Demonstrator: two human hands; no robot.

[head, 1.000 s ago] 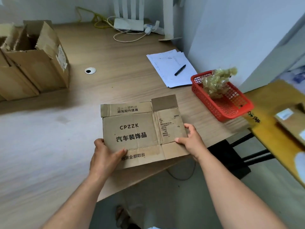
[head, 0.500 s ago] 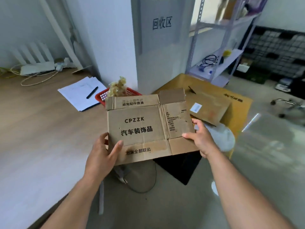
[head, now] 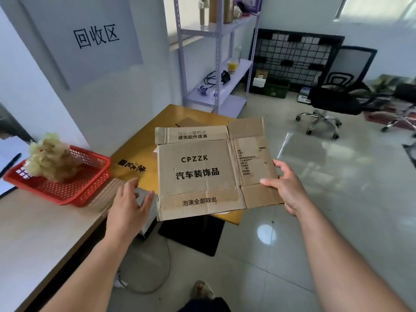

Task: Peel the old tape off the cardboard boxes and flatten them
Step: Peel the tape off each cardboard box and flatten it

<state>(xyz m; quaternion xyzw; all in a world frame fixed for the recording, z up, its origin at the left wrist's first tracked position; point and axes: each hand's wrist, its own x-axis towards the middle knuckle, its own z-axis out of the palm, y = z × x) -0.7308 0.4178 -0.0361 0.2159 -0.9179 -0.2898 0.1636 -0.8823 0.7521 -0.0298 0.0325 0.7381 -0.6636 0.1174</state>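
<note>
A flattened brown cardboard box (head: 202, 172) printed "CPZZK" is held in the air over a low yellow table (head: 144, 152). My right hand (head: 286, 185) grips its right edge, thumb on top. Just off the box's lower left corner, my left hand (head: 130, 206) is open with fingers spread, not touching the cardboard. More flat cardboard (head: 189, 121) lies on the yellow table behind the held box, mostly hidden.
A red basket (head: 78, 188) with a wad of peeled tape (head: 51, 157) sits on the wooden desk (head: 33, 233) at left. A metal shelf (head: 218, 64) and an office chair (head: 337, 93) stand farther off on the tiled floor. A black mat (head: 193, 235) lies under the table.
The view has turned right from the desk toward the yellow table. The flattened box moved with it, and my left hand has let go of its left edge.
</note>
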